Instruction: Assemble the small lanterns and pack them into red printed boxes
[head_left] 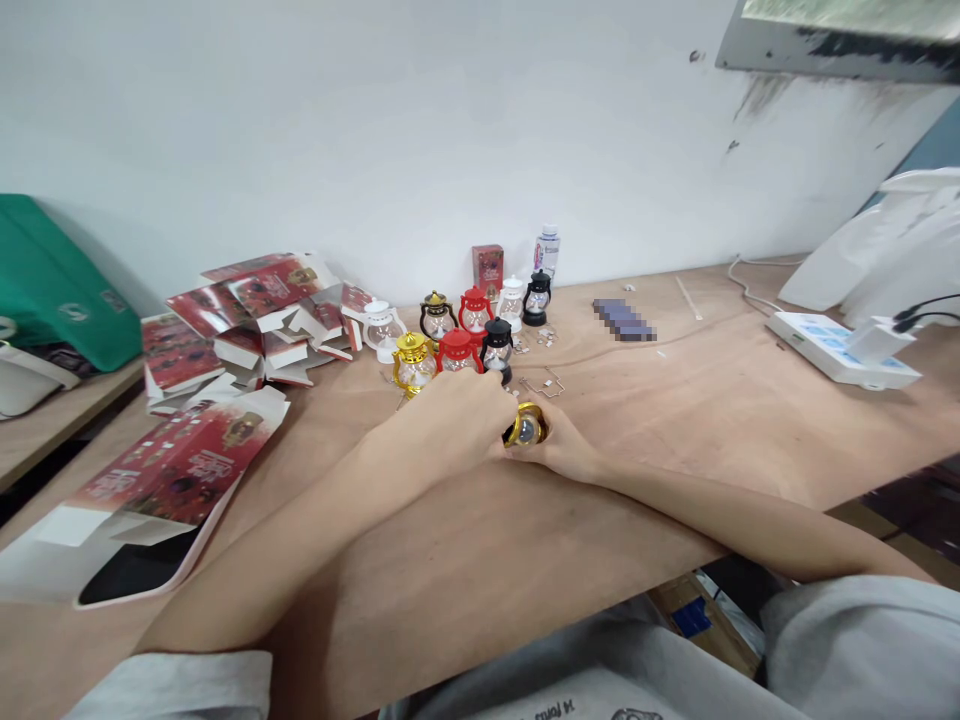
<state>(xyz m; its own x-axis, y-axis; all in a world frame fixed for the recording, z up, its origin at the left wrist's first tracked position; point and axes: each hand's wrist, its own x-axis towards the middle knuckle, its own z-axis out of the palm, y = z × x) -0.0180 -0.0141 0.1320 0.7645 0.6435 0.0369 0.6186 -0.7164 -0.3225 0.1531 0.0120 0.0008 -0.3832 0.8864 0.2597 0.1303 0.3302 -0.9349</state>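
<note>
My right hand point(564, 447) is wrapped round a small gold lantern point(528, 428), which is tipped so that one round end faces me. My left hand point(471, 418) is closed against the lantern's left side, its fingertips mostly hidden behind the hand. Just beyond my left hand stand a bright gold lantern point(414, 364), a red lantern point(458, 349) and a black lantern point(497, 347). Behind them are a dark bronze lantern point(436, 316), another red lantern point(475, 311) and more in white and black. Thin bent wire handles point(546, 384) lie right of this group.
Flattened and folded red boxes point(277, 290) pile up at the left, near a green bag point(64, 280). An upright red box point(488, 268) and a bottle point(547, 250) stand by the wall. A blurred dark object point(624, 320) and a white power strip point(840, 348) lie rightward.
</note>
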